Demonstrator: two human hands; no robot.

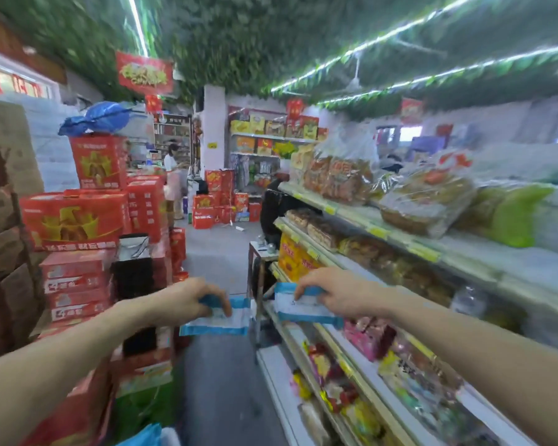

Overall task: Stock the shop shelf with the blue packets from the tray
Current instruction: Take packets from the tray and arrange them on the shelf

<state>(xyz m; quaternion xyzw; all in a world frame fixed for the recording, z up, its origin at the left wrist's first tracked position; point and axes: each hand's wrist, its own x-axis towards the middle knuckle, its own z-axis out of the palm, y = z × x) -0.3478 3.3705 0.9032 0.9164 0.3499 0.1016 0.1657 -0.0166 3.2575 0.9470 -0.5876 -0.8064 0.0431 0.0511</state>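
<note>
A blue packet (221, 321) is gripped by the left hand (190, 300), with the fingers curled down over its top edge. It is held in the air above the aisle floor (219, 381), just off the front edge of the shelf unit (464, 255). A second blue packet (303, 309) is pinched by the right hand (334, 292), the fingertips laid across its white middle panel (both packets are white with blue bands along top and bottom). This second packet is held against the front edge of the shelf unit at one of its lower boards; whether it touches the board cannot be told. The two hands are kept apart at about the same height, with a narrow gap left between the packets.

Just under the right hand, pink packs (368, 339) are laid on a board, and mixed sweet bags (335, 391) are spread on the board below. Yellow boxes (295, 257) are stacked at the far end of a higher board. On the top board, clear bags of baked goods (426, 201) are piled beside a green bag (512, 214), and yellow price tags (377, 232) are fixed along its front edge.

Across the aisle, red cartons (74, 220) are stacked high, with a blue sack (100, 119) laid on top and brown cardboard boxes (4, 188) piled at the left edge of the view. A person (171, 162) is seen standing at the far end. The whole view is blurred.
</note>
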